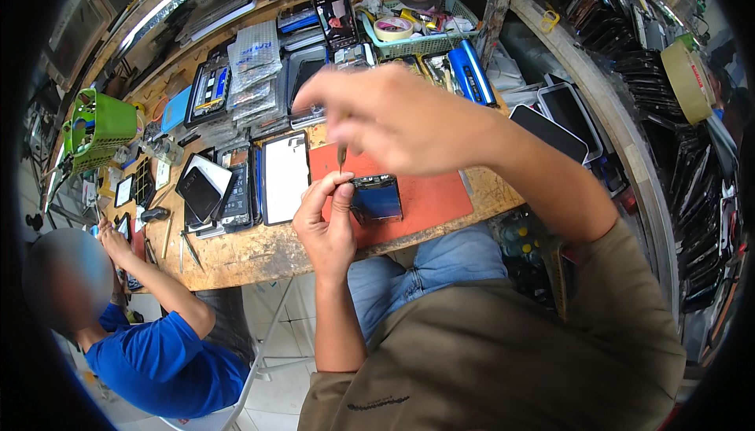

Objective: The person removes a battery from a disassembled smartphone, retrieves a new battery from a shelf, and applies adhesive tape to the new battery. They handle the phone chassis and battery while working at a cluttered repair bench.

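A dark phone (377, 200) with a bluish face stands tilted on a red mat (437, 200) in front of me. My left hand (329, 222) is closed at its upper left corner, thumb and index finger pinching the edge. Above it hovers my right hand (393, 112), its fingers smeared by motion. A slim screwdriver (342, 154) points down from that hand's fingers toward the left fingertips. Its handle is mostly hidden by the right hand, and the tip's exact contact cannot be made out.
A white panel (285, 179) and stacked phone parts (236, 195) lie left of the mat. Behind are bubble-wrapped packs (255, 69), an upright phone (336, 18) and a green basket (456, 14). A co-worker in blue (165, 360) sits at the left.
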Available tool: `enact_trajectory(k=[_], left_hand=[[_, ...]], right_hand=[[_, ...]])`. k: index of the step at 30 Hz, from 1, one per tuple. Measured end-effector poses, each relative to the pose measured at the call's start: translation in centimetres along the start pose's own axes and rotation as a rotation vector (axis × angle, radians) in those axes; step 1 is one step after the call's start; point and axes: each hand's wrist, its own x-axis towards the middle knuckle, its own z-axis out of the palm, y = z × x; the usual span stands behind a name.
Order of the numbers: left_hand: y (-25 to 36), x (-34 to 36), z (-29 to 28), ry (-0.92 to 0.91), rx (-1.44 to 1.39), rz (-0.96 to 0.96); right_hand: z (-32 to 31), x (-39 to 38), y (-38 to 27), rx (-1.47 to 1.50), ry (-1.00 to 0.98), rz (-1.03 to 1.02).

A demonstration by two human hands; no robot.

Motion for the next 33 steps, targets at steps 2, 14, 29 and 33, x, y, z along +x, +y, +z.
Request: enact_trajectory(k=[2, 14, 29, 33], left_hand=[[0.1, 0.0, 0.0, -0.008, -0.017, -0.013], [1.4, 1.3, 0.8, -0.102, 0.038, -0.054], [-4.8, 18.8, 4.0, -0.575, 1.023, 0.18], [-5.8, 21.8, 4.2, -0.715, 1.222, 0.19]], right_hand=[[-0.9, -2.0, 2.1, 0.076, 0.196, 0.19], [2.4, -12.9, 8.7, -0.201, 0.304, 0.655], [7.8, -18.4, 3.8, 1.12, 0.639, 0.747], [8.3, -18.4, 4.0, 1.021, 0.639, 0.72]])
